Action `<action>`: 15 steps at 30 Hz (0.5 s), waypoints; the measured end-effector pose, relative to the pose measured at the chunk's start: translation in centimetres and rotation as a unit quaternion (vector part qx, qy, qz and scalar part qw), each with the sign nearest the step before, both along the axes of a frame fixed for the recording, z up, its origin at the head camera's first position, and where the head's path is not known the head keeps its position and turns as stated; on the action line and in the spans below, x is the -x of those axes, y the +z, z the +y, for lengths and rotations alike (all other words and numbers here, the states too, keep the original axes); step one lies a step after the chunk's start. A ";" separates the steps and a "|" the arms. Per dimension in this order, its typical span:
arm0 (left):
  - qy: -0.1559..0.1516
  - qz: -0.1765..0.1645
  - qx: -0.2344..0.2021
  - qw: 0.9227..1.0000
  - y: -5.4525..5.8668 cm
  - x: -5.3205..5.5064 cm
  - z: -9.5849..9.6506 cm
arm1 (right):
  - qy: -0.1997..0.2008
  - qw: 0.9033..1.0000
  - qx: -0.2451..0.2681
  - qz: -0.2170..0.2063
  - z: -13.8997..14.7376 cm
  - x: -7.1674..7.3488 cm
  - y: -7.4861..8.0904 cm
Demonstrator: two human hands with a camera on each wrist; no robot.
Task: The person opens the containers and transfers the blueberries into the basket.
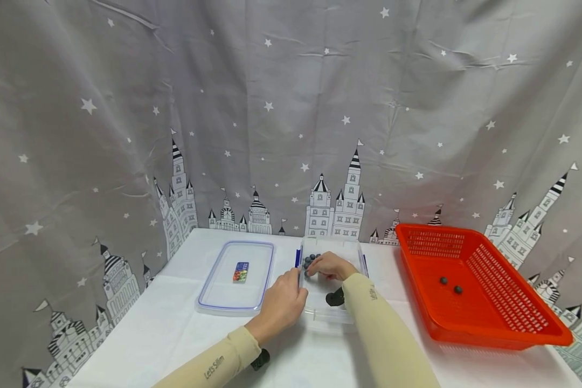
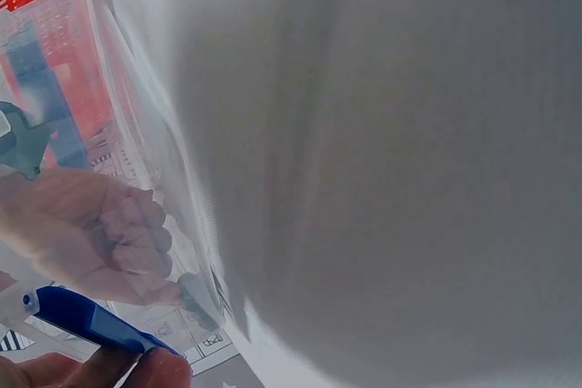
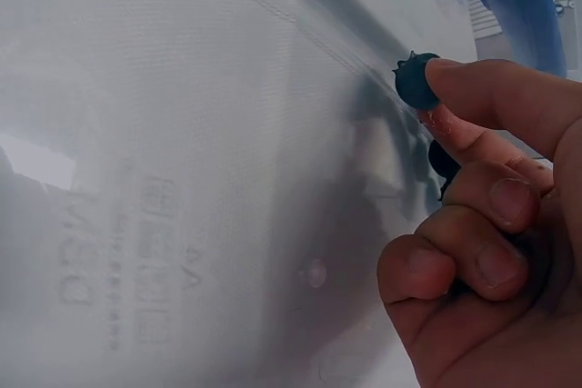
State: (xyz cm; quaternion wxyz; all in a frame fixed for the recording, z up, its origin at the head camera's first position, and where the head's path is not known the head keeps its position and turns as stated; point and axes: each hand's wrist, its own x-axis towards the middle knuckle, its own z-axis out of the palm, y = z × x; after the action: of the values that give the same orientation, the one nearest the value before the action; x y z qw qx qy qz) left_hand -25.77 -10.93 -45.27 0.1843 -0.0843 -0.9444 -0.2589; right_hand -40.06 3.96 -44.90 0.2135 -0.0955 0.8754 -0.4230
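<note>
Right hand (image 1: 333,266) pinches 1 blueberry (image 3: 416,84) inside box (image 1: 315,295) — left hand (image 1: 282,300) grips its side.

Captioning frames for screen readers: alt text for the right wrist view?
Right hand pinches a dark berry inside a clear box, another berry partly hidden just below. Faint embossed lettering marks the box at left.

1. A white-covered table (image 1: 170,307) carries three items.
2. Left: a clear, blue-edged plastic lid (image 1: 229,293) lies flat.
3. Middle: a clear plastic container (image 1: 315,302) with blue clips (image 1: 298,257) stands near it.
4. Right: a red perforated plastic basket (image 1: 485,312).
</note>
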 end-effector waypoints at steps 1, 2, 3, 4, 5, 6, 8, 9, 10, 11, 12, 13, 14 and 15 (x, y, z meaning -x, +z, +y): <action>0.000 0.000 0.000 1.000 0.0 0.0 0.0 | -0.001 1.000 0.001 0.000 0.1 -0.1 0.1; 0.001 0.000 0.000 1.000 -0.1 0.0 0.1 | -0.001 1.000 0.001 -0.001 0.2 -0.2 0.2; 0.000 0.000 0.001 1.000 -0.1 -0.1 0.1 | -0.001 1.000 0.004 -0.003 0.3 -0.3 0.4; 0.000 0.001 0.002 1.000 0.0 -0.1 0.1 | -0.001 1.000 0.008 -0.006 0.4 -0.4 0.6; 0.000 0.002 0.004 1.000 0.0 -0.1 0.0 | 0.001 1.000 0.011 -0.007 0.5 -0.5 0.8; -0.001 0.004 0.005 1.000 0.1 -0.1 0.0 | 0.002 1.000 0.012 -0.006 0.6 -0.5 1.1; -0.001 0.006 0.007 1.000 0.2 -0.1 -0.2 | 0.009 1.000 0.021 -0.009 0.8 -0.5 1.7; -0.001 0.005 0.007 1.000 0.3 -0.1 -0.2 | 0.011 1.000 0.027 -0.010 0.9 -0.5 2.0; -0.001 0.003 0.007 1.000 0.4 0.0 -0.3 | 0.015 0.999 0.029 -0.010 0.9 -0.5 2.3; 0.000 0.000 0.007 1.000 0.4 0.0 -0.4 | 0.019 0.999 0.030 -0.006 1.0 -0.5 2.5; -0.001 -0.005 0.004 1.000 0.5 0.0 -0.4 | 0.020 0.999 0.031 -0.005 1.0 -0.5 2.7; 0.000 -0.012 0.003 1.000 0.5 0.0 -0.5 | 0.022 0.999 0.032 -0.005 1.1 -0.4 2.9; 0.000 -0.019 0.002 1.000 0.5 0.0 -0.5 | 0.022 0.999 0.032 -0.004 1.1 -0.4 3.1; -0.001 -0.024 -0.001 1.000 0.5 -0.1 -0.5 | 0.022 0.999 0.032 -0.001 1.2 -0.3 3.1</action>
State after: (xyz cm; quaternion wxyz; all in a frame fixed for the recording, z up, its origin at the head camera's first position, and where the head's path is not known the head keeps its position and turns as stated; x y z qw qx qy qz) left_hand -25.71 -11.48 -44.73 0.1611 -0.0785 -0.9484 -0.2617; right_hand -39.74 5.16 -41.76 0.2207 -0.1204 0.8590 -0.4460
